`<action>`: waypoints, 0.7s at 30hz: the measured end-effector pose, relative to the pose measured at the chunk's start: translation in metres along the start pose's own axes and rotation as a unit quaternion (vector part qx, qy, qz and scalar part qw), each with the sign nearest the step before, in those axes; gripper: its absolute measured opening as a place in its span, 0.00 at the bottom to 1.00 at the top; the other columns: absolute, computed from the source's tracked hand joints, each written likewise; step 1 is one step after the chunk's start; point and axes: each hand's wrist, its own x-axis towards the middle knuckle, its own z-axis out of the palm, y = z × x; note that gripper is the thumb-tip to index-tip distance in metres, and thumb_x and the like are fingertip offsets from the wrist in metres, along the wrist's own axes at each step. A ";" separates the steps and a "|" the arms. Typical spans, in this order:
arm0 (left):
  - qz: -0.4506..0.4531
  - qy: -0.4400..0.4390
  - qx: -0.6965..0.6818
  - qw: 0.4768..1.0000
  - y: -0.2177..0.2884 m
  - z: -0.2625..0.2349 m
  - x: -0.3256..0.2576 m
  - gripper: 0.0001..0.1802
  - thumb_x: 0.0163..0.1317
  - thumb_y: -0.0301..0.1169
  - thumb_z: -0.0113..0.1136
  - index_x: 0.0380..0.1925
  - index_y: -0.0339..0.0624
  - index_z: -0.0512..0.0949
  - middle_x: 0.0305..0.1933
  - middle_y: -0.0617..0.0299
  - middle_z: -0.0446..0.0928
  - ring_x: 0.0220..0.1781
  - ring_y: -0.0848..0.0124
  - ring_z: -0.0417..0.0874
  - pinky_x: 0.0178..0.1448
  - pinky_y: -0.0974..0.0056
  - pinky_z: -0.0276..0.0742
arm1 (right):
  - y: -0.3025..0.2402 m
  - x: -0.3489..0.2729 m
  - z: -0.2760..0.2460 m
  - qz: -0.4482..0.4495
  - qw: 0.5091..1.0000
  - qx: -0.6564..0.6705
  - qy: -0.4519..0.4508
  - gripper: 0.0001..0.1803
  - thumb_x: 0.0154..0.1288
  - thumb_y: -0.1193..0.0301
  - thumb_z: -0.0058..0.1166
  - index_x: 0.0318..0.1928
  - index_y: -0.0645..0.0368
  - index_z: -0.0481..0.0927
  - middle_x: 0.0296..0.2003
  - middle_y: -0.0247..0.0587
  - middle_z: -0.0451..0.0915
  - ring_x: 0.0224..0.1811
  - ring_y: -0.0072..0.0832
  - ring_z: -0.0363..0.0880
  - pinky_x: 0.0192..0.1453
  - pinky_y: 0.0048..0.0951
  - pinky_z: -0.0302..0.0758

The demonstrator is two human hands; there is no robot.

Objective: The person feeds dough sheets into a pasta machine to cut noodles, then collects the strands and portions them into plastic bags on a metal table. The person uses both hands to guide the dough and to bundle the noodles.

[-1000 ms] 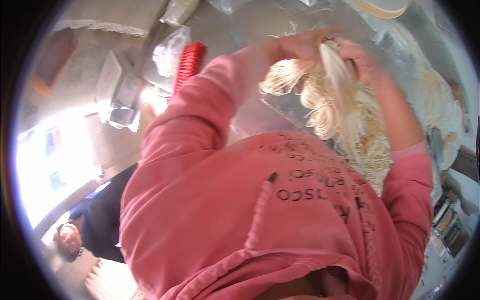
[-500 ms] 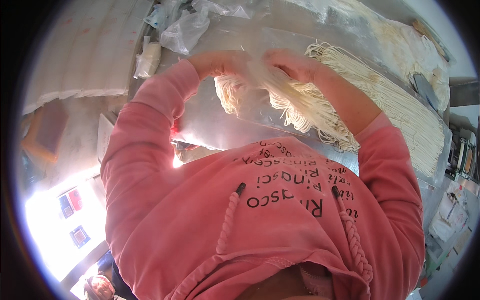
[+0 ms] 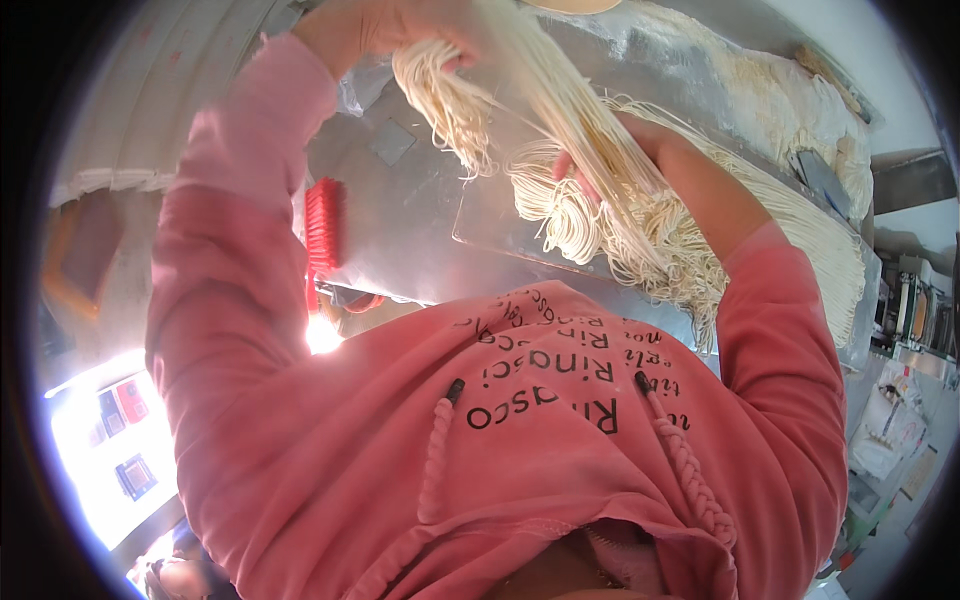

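Observation:
A bundle of pale fresh noodles [image 3: 575, 95] stretches slantwise between my two hands. At the top edge my left hand [image 3: 385, 25] is closed on its upper part, its fingers partly cut off and blurred. A loose end of noodles [image 3: 440, 95] hangs below that hand. Lower and to the right, my right hand [image 3: 648, 138] grips the bundle, with strands across the palm and fingertips showing at their left. Beneath it, looped noodles [image 3: 555, 215] lie heaped on the metal worktop [image 3: 400, 240]. Long straight noodles [image 3: 810, 250] are spread out to the right, partly behind my right forearm.
A red-bristled brush [image 3: 323, 225] lies by my left sleeve. Beyond it are a small grey square piece [image 3: 393, 142] and a clear plastic bag [image 3: 370, 85]. A grey flat plate [image 3: 822, 183] and floury cloth [image 3: 770, 85] sit at the far right.
My left hand has moved up and left, lifting noodles and stretching the bundle. My right hand has moved down and slightly right. The red brush has come into fuller view.

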 end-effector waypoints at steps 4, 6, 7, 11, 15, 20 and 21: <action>-0.029 0.041 0.083 0.995 0.045 -0.011 0.003 0.13 0.44 0.22 0.67 0.33 0.32 0.81 0.26 0.59 0.80 0.25 0.71 0.79 0.28 0.68 0.74 | 0.000 -0.015 -0.006 0.004 0.967 0.186 0.174 0.19 0.65 0.62 0.53 0.51 0.60 0.76 0.37 0.41 0.82 0.34 0.26 0.82 0.37 0.26 0.81; -0.027 0.038 0.089 0.995 0.064 -0.015 0.002 0.13 0.44 0.21 0.67 0.33 0.32 0.81 0.27 0.59 0.80 0.26 0.71 0.79 0.28 0.69 0.74 | 0.000 -0.016 -0.007 -0.066 0.967 0.196 0.147 0.19 0.65 0.62 0.52 0.51 0.60 0.76 0.39 0.42 0.81 0.36 0.25 0.82 0.39 0.26 0.81; -0.024 0.026 0.083 0.996 0.072 -0.017 0.002 0.13 0.44 0.21 0.67 0.33 0.32 0.81 0.27 0.59 0.80 0.27 0.72 0.79 0.28 0.69 0.74 | 0.000 -0.016 -0.008 -0.086 0.966 0.196 0.143 0.19 0.65 0.62 0.52 0.52 0.60 0.76 0.40 0.42 0.81 0.37 0.25 0.82 0.40 0.25 0.81; -0.013 0.021 0.102 0.994 0.088 -0.022 -0.001 0.16 0.44 0.23 0.68 0.36 0.32 0.80 0.31 0.58 0.79 0.30 0.70 0.79 0.32 0.67 0.74 | 0.003 -0.016 -0.010 -0.087 0.990 0.107 0.013 0.18 0.63 0.64 0.55 0.50 0.59 0.77 0.41 0.44 0.80 0.38 0.29 0.82 0.42 0.30 0.80; -0.012 0.033 0.127 0.991 0.088 -0.027 -0.009 0.19 0.44 0.25 0.68 0.39 0.33 0.78 0.34 0.56 0.78 0.33 0.69 0.78 0.36 0.66 0.73 | 0.008 -0.027 -0.020 -0.103 0.982 -0.049 0.150 0.18 0.63 0.62 0.56 0.48 0.60 0.78 0.40 0.43 0.80 0.36 0.27 0.80 0.42 0.29 0.78; -0.014 0.062 0.160 0.985 0.084 -0.034 -0.031 0.22 0.44 0.27 0.69 0.42 0.33 0.76 0.38 0.54 0.77 0.38 0.67 0.78 0.40 0.65 0.73 | -0.015 -0.028 -0.036 -0.217 0.927 0.116 0.284 0.21 0.66 0.59 0.50 0.53 0.60 0.75 0.40 0.39 0.81 0.39 0.23 0.80 0.43 0.27 0.79; -0.017 0.067 0.166 0.984 0.083 -0.035 -0.035 0.23 0.44 0.27 0.69 0.43 0.33 0.76 0.39 0.54 0.77 0.38 0.66 0.77 0.41 0.64 0.73 | -0.023 -0.022 -0.035 -0.244 0.919 0.124 0.283 0.22 0.67 0.58 0.48 0.54 0.60 0.74 0.40 0.38 0.81 0.40 0.23 0.80 0.45 0.27 0.79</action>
